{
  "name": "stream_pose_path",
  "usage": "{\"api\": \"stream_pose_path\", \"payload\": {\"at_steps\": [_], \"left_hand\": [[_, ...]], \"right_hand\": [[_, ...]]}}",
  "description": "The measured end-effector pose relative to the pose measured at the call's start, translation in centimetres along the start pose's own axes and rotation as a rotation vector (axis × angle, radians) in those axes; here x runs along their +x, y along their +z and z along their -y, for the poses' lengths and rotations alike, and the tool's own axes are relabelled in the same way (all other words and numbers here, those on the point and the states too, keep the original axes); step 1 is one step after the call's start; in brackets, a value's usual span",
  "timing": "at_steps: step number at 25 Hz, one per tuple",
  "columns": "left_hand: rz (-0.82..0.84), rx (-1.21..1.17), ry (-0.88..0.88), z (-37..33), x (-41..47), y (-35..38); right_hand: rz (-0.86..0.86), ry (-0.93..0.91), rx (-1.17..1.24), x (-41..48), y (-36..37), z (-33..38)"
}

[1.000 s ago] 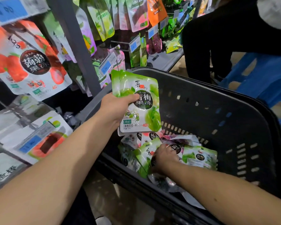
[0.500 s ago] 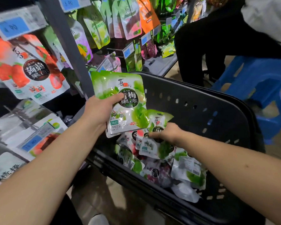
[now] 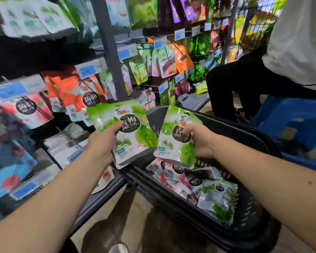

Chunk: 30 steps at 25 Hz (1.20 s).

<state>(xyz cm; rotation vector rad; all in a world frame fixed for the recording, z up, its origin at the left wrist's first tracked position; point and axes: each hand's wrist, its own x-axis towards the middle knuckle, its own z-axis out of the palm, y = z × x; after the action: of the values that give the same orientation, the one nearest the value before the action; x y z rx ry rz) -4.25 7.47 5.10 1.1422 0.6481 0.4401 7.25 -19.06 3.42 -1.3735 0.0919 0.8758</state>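
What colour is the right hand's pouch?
The pouch is green and white, dark round label; head view.

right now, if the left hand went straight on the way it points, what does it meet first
Probably the pale pouches hanging right of the grey post; the green pouch in the left hand would touch first. Depth unclear.

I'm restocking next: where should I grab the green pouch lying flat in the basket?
Probably pinch the green pouch by its upper edge, coming from above: it lies flat atop other packets, and the basket wall crowds its right side.
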Motion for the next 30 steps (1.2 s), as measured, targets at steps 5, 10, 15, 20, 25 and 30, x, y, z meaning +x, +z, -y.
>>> {"api": "stream_pose_path", "payload": {"at_steps": [5,10,15,20,25,30], "left_hand": [[0.033,-0.120,-0.013,0.8,2.2,-4.4],[-0.049,-0.088,0.097,-4.9,-8.1,-5.5],[-0.149,-0.066,0.180,-7.2,-9.4,-9.1],[-0.192,-0.012,0.313,-10.6,-11.1,-9.9],[-0.165,-0.043,0.335,-13.5,-9.1,-10.8],[-0.073,0.051,0.349,-16.6,-6.9,-10.9]], "right_hand": [[-0.016,-0.173,-0.188,-4.5,4.6,2.4],[-0.102,-0.346,-0.177,-8.5,8.1,3.7],[-0.030,-0.387,-0.151,-10.6,13.1,5.0],[0.163,-0.349,-0.196,-11.4,20.3,5.4],[0.211,-0.349,-0.171,-9.8,24.1,7.4],[0.256,-0.381,-0.145,-7.2,26.2,10.2]]}}
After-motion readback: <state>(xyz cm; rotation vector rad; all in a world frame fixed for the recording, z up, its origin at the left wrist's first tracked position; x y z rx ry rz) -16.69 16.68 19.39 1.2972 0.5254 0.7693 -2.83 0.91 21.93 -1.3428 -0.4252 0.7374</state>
